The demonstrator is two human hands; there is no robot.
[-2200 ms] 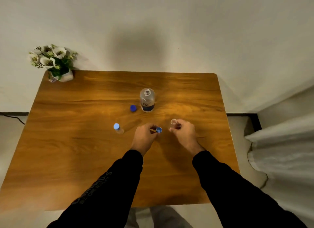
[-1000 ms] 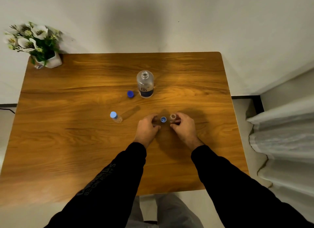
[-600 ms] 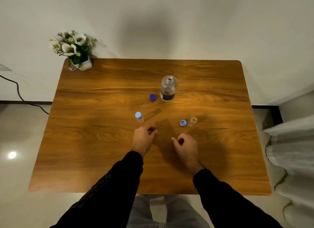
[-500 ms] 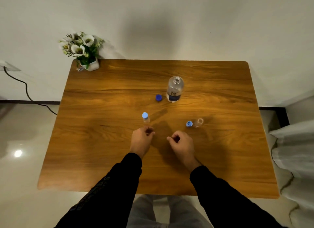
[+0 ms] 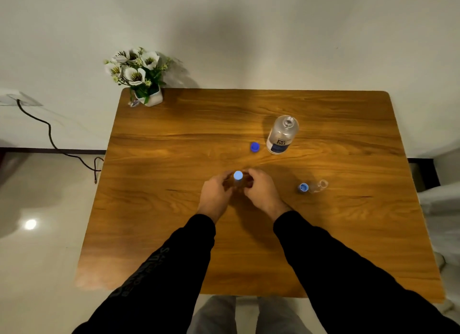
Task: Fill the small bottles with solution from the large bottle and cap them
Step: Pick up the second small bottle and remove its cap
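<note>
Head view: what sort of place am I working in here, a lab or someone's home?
Most likely a room in a home, not a lab. The work surface is a plain wooden table pushed against a bare wall, with a small pot of white flowers in its corner and a power cord trailing over a glossy tiled floor.

Wooden table (image 5: 174, 234), flower pot (image 5: 149, 98), large bottle (image 5: 282, 135), blue cap (image 5: 254, 147), small bottles (image 5: 318, 185)

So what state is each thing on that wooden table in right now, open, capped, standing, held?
Large clear plastic bottle with dark label: upright, uncapped.
Dark blue cap: loose on the table beside the large bottle.
Small clear bottle with light blue cap: capped, upright, held between both hands.
Second small clear bottle: uncapped.
Light blue cap: off, beside that bottle.
Left hand: fingers closed on the capped bottle.
Right hand: likewise.
</note>
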